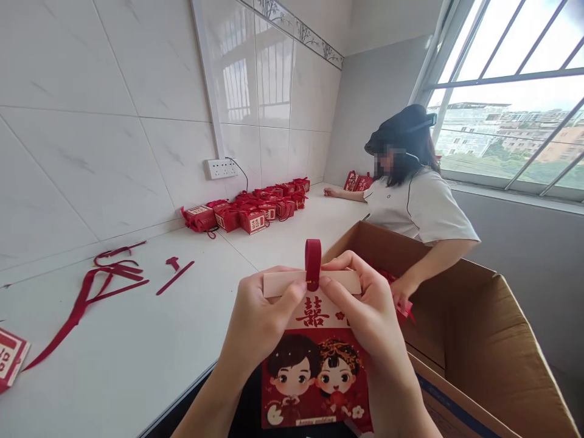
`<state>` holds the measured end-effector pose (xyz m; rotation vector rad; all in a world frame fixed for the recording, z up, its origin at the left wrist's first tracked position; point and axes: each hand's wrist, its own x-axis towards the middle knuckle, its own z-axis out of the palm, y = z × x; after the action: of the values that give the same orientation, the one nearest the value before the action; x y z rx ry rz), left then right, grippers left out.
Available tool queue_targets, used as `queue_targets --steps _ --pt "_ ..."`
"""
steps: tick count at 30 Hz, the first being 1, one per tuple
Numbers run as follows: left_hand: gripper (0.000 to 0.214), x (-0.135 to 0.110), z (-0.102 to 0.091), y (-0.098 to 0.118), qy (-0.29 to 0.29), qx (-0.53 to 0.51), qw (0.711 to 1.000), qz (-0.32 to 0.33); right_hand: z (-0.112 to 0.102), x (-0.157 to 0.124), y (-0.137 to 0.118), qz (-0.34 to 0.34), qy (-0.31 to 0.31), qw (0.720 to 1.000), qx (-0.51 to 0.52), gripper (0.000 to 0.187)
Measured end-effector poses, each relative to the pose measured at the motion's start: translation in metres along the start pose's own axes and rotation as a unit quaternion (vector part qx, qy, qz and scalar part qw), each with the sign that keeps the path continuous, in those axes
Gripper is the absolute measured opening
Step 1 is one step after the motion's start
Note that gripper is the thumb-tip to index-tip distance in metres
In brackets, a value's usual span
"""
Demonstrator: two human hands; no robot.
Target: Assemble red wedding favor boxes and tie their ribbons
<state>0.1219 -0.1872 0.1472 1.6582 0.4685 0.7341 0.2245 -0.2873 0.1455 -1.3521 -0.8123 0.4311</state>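
A red and cream wedding gift bag (314, 365) hangs upright in front of me, printed with two cartoon figures and a double-happiness character. My left hand (264, 316) grips the left part of its folded cream top. On the other side, my right hand (360, 304) holds the right part. Both thumbs press near the middle, at the foot of a dark red ribbon loop (312, 258) that stands up from the top edge. The fingers behind the fold are mostly hidden.
Red gift boxes (253, 222) sit in rows along the tiled wall. Loose ribbons (82, 298) lie on the white counter (182, 353), with a red box (11, 359) at the left edge. An open cardboard box (497, 328) stands right; a co-worker (424, 201) reaches into it.
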Motion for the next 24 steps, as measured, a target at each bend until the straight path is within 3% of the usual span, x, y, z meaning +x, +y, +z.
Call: queue_targets --steps 5,12,16,24 --pt "0.024 0.017 0.006 0.002 0.021 -0.005 1.0 -0.001 -0.007 0.015 -0.004 0.017 0.001 1.0 0.016 0.018" --pt "0.032 0.032 0.011 0.006 -0.013 -0.012 1.0 -0.009 -0.01 0.022 -0.008 -0.008 0.051 0.999 0.008 0.013" --pt "0.03 0.034 0.013 0.01 -0.029 -0.027 0.999 -0.019 -0.011 0.023 -0.007 -0.016 0.072 0.997 0.006 0.011" --pt "0.027 0.034 0.019 0.019 -0.008 -0.039 0.998 -0.048 -0.011 0.024 -0.007 -0.001 0.079 0.997 0.008 0.013"
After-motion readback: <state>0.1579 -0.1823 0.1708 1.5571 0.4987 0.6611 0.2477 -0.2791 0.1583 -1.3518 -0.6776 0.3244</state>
